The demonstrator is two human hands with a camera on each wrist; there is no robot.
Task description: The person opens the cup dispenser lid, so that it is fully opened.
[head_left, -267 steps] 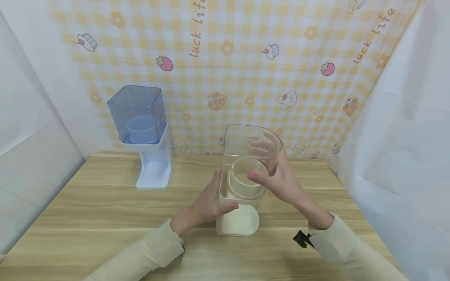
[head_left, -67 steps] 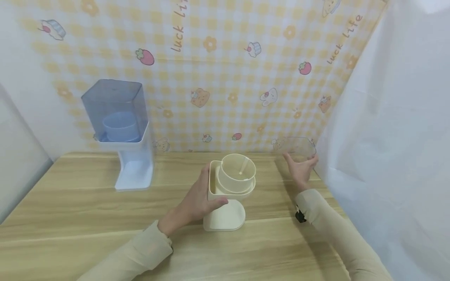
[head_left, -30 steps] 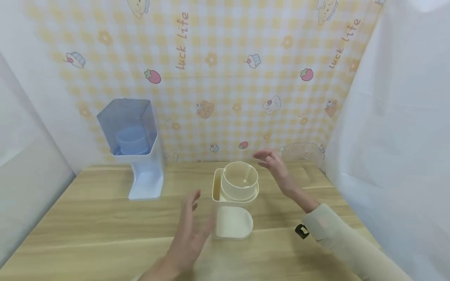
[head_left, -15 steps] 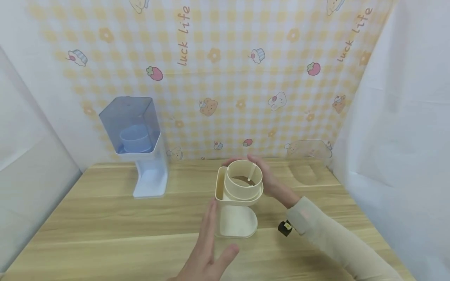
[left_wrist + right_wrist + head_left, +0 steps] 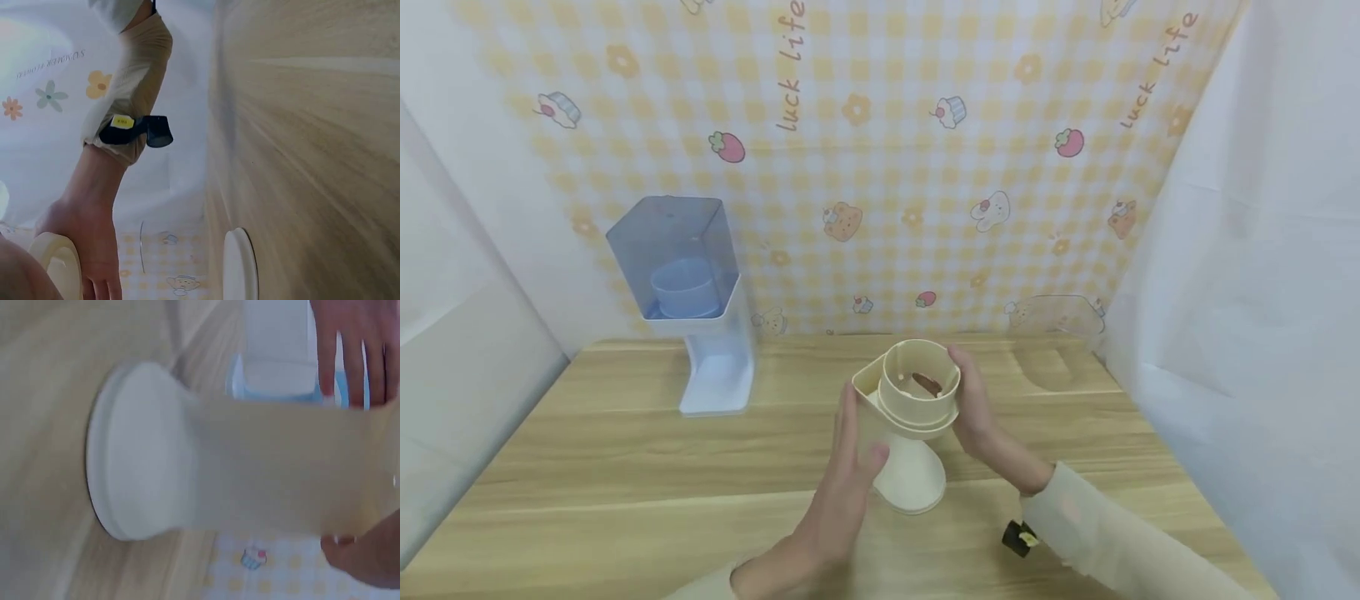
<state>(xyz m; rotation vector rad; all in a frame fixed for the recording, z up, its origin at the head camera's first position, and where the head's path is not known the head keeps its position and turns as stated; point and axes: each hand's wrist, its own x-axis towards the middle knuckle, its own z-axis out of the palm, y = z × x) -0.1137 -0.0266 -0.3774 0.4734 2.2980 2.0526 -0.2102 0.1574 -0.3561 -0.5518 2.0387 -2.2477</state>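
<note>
A cream plastic dispenser stand (image 5: 910,475) is on the table in the head view, turned at an angle, its rounded foot toward me. A round cream cup (image 5: 917,396) sits in its upper tray, with a brown patch showing at the bottom. My right hand (image 5: 973,408) grips the tray's right side, fingers behind it. At the left corner my left hand (image 5: 842,492) touches the stand with straight fingers, thumb apart in front. The right wrist view shows the stand's foot (image 5: 140,456) close up and the left hand's straight fingers (image 5: 353,362) beside the upper body.
A clear cover (image 5: 1056,321) stands at the back right of the wooden table (image 5: 625,483). At the back left is a white stand (image 5: 718,375) with a blue see-through cover (image 5: 673,242) and a blue cup inside. A checked cloth (image 5: 910,108) hangs behind.
The clear cover, earlier over the cup, has gone to the back right. My left hand let go and came back; my right hand took hold of the stand, which has turned.
</note>
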